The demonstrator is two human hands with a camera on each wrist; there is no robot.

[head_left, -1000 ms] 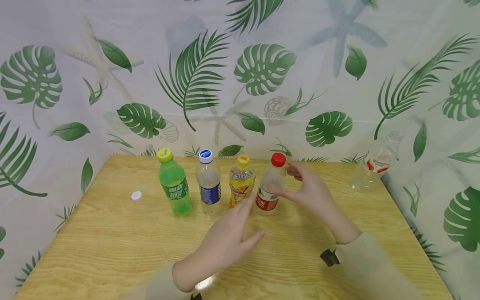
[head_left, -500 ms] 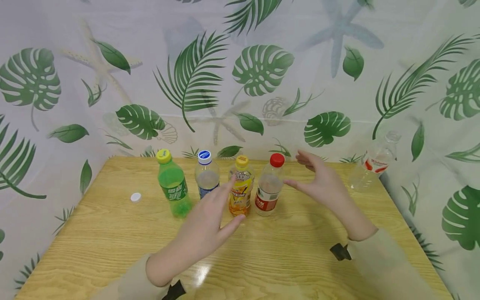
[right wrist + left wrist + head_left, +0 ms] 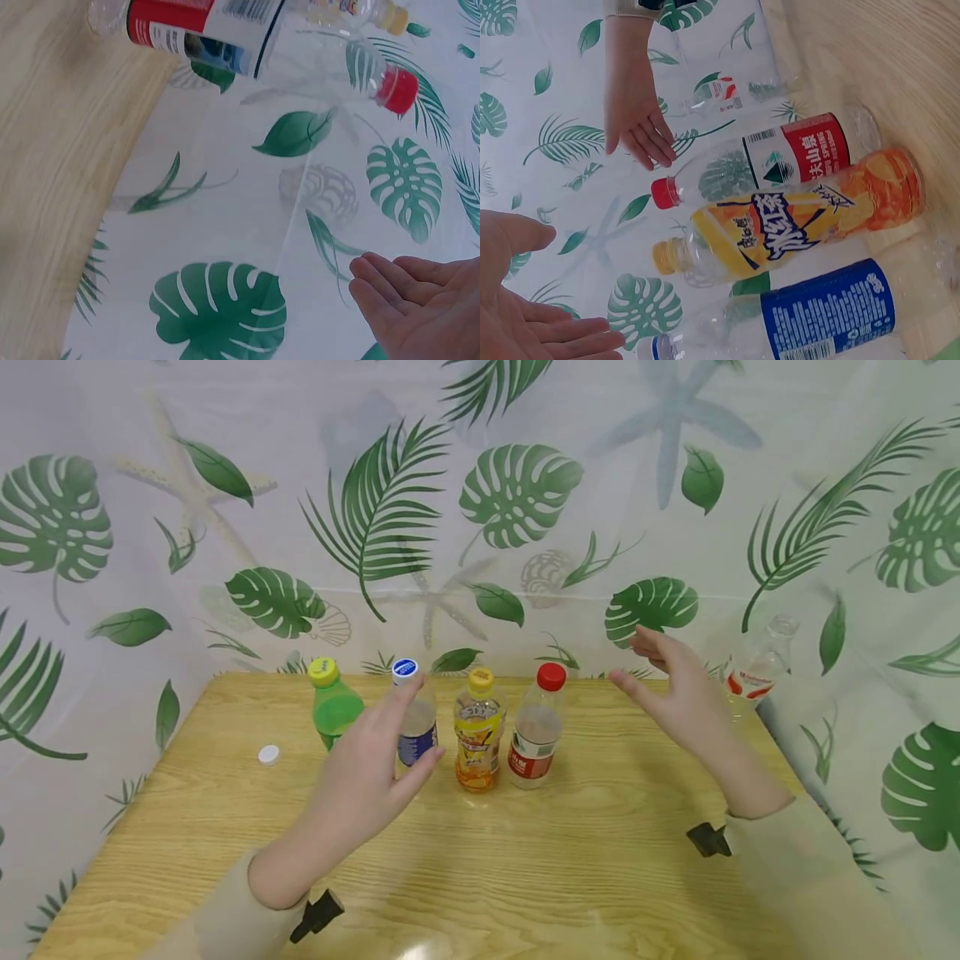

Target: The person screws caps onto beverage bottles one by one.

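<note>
Several plastic bottles stand in a row on the wooden table. My left hand (image 3: 356,772), fingers extended, is in front of the green bottle (image 3: 335,703) and the blue-labelled bottle (image 3: 417,743), overlapping both in the head view. Right of these are the yellow-labelled iced tea bottle (image 3: 478,745) and the red-capped water bottle (image 3: 536,735). My right hand (image 3: 686,702) hovers between the water bottle and a capless clear bottle (image 3: 752,675), holding nothing. In the left wrist view, the left palm (image 3: 517,300) is bare beside the bottle necks.
A loose white cap (image 3: 268,755) lies on the wooden table (image 3: 525,877), left of the row. White cloth (image 3: 480,527) printed with green leaves hangs behind the table and at its sides. Each sleeve has a small black device (image 3: 318,914) at the wrist.
My hands have drawn apart: the left moved leftward from before the tea bottle, the right moved rightward and up from beside the red-capped bottle. The bottles keep their places.
</note>
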